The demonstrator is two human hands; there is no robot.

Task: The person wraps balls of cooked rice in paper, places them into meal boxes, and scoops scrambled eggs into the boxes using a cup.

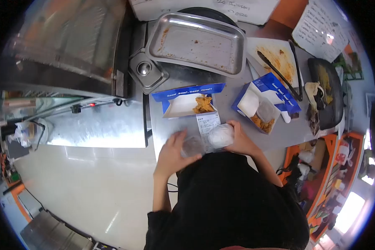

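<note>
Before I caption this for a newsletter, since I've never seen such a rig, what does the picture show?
There is no robot: a camera worn on a person's head looks down at their bare hands, giving this one picture. The left hand holds a clear container; the right hand holds a white wrapped bundle. On the metal counter are a receipt, a left box and a right box, both open with fried food, and a metal tray.

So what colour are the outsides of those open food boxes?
Blue, with white lettering, on both food boxes; it shows best in the head view.
</note>
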